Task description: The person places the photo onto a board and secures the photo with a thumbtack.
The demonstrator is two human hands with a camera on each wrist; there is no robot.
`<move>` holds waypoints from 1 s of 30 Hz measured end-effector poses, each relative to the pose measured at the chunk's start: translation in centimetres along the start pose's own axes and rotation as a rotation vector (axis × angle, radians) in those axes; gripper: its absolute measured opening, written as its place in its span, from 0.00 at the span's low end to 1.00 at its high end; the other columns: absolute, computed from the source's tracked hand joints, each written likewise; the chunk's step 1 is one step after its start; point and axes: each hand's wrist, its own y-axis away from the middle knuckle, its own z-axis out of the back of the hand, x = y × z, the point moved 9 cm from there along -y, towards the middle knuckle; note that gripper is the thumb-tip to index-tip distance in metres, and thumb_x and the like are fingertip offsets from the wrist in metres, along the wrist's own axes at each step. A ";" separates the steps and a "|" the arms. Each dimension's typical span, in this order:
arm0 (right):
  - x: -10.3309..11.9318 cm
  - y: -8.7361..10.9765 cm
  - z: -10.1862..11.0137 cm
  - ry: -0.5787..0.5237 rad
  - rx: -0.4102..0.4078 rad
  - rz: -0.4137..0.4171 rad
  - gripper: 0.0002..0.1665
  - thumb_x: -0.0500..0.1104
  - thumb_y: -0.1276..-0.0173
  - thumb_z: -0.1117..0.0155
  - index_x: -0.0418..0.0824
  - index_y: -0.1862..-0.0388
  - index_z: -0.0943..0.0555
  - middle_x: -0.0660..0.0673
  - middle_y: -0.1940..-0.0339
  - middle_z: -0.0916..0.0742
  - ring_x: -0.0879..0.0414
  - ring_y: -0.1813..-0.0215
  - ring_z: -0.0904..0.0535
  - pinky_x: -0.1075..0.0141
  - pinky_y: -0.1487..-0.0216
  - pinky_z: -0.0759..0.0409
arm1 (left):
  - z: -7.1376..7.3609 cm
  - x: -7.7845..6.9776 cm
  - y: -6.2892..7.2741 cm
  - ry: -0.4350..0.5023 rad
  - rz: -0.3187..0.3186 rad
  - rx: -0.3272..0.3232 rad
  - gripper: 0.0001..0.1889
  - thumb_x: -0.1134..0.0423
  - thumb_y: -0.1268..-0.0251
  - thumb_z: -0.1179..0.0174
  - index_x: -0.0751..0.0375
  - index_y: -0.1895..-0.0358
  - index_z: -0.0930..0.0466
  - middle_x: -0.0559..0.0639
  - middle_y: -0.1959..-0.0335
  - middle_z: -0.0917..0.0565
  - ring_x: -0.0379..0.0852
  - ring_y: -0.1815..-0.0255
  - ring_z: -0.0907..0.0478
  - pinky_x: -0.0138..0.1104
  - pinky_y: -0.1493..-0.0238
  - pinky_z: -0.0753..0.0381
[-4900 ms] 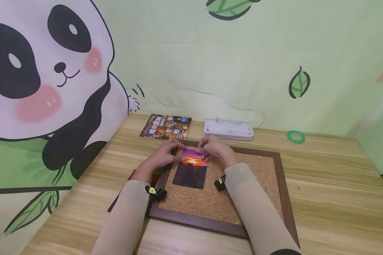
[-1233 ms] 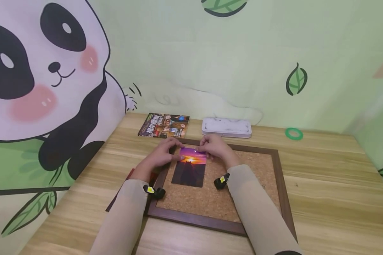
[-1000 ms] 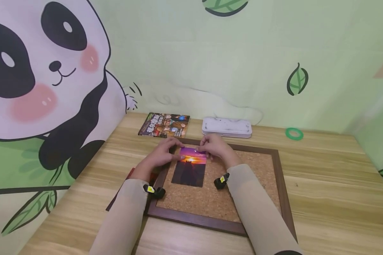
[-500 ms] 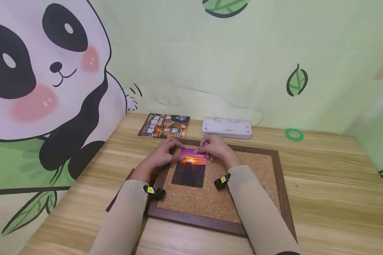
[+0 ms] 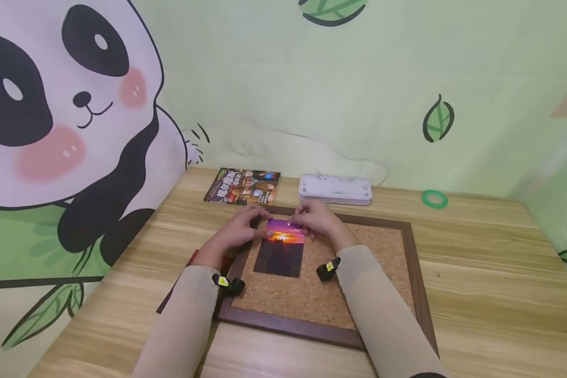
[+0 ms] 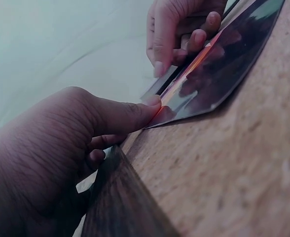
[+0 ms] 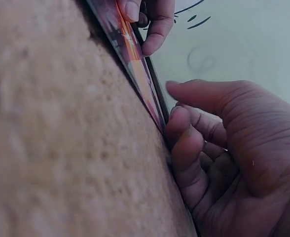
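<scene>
A glossy sunset photo lies on the left part of a framed cork board. My left hand rests at its upper left corner: the thumb presses on the photo's left edge and the index finger reaches to the top edge. My right hand is at the upper right corner with fingers curled, fingertips right at the photo's edge. In the right wrist view its thumb stands slightly apart from the fingertips. A tiny bright spot shows by these fingertips in the head view; I cannot tell whether they hold something small.
Behind the board lie a comic-style book, a white tin case and a green ring, like a tape roll. A dark red flat thing sticks out under my left forearm. A panda-printed wall closes the table's back.
The head view has shifted a little since the earliest frame. My right hand's fingers have drawn slightly closer together at the photo's top edge; otherwise both hands and the photo keep their places.
</scene>
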 end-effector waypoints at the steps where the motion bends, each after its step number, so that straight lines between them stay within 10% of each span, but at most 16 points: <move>1: 0.2 0.1 0.1 0.010 -0.005 0.005 0.13 0.46 0.31 0.31 0.37 0.63 0.20 0.44 0.80 0.19 0.56 0.84 0.26 0.66 0.83 0.25 | 0.0 0.0 0.0 -0.001 0.000 0.002 0.20 0.54 0.40 0.29 0.48 0.45 0.19 0.48 0.39 0.28 0.54 0.32 0.37 0.57 0.31 0.38; 21: 11.2 7.2 2.4 0.226 -0.115 0.327 0.09 0.50 0.26 0.36 0.45 0.61 0.17 0.49 0.66 0.13 0.55 0.63 0.20 0.60 0.58 0.21 | 0.4 0.3 -0.2 -0.006 -0.003 -0.003 0.20 0.55 0.39 0.30 0.47 0.44 0.19 0.49 0.38 0.28 0.56 0.32 0.37 0.59 0.32 0.39; 30: 11.2 10.7 6.3 0.275 -0.171 0.328 0.10 0.48 0.26 0.36 0.42 0.60 0.16 0.47 0.64 0.13 0.54 0.58 0.19 0.58 0.54 0.20 | 0.1 -0.2 -0.2 -0.004 -0.026 0.011 0.20 0.55 0.38 0.31 0.47 0.43 0.19 0.49 0.36 0.27 0.56 0.31 0.36 0.58 0.31 0.38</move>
